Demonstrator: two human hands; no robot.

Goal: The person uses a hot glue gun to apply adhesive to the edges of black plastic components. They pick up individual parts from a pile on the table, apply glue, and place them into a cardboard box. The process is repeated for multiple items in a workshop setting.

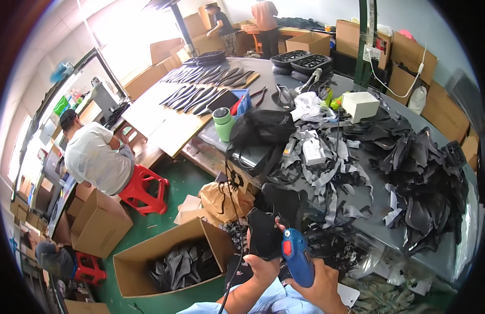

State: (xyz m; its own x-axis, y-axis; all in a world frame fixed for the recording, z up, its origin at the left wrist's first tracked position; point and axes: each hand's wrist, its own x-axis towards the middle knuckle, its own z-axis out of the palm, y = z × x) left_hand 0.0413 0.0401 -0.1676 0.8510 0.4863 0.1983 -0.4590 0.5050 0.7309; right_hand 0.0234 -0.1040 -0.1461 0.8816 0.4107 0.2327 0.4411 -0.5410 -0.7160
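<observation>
My left hand grips the lower edge of a black, soft-looking shaped piece, its thumb in front and a fingertip at the piece's right side. Closed around a blue handheld power tool with a red button is my right hand. The tool's upper end points up beside the black piece; whether they touch I cannot tell. Its working tip is hard to make out. Behind the piece, a larger dark panel rests against the table's edge.
A cardboard box of dark shaped pieces stands left of my hands. Dark scraps and a black pile cover the grey table. A green bottle stands farther back. People sit on red stools at left.
</observation>
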